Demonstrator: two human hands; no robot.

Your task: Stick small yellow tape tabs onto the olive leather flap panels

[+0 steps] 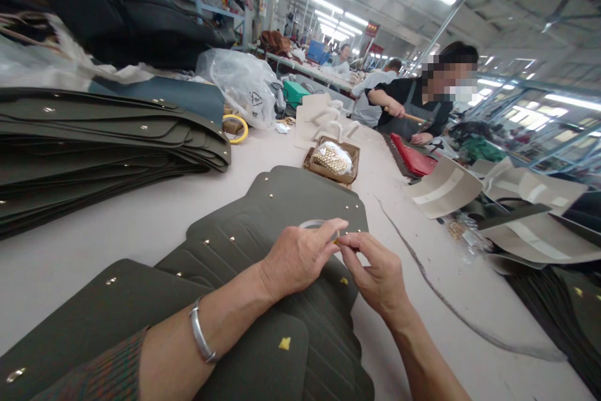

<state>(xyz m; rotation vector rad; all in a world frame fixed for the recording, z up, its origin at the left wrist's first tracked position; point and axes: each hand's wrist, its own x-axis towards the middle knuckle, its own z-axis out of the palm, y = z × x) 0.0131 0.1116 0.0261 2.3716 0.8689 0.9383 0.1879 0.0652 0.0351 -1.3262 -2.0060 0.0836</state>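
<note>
My left hand [298, 257], with a silver bangle on its wrist, is closed around a roll of tape [310, 224]; part of the roll's pale ring shows above the fingers. Thumb and forefinger of my right hand [378, 269] pinch at a small bit of yellow tape against the left fingertips. Both hands are over a dark olive panel [282, 197] with stitched lines and small gold metal fittings. A second olive panel [145, 285] lies partly under my left forearm. Small yellow tape pieces [284, 343] stick to the panels.
Stacked olive panels [117, 138] stand on the left. A carton of gold studs [357, 166] sits ahead, with a yellow tape roll [244, 129] and plastic bag [244, 85] beyond. Beige curved pieces [444, 191] pile on the right. A co-worker [422, 101] holds a hammer near red material.
</note>
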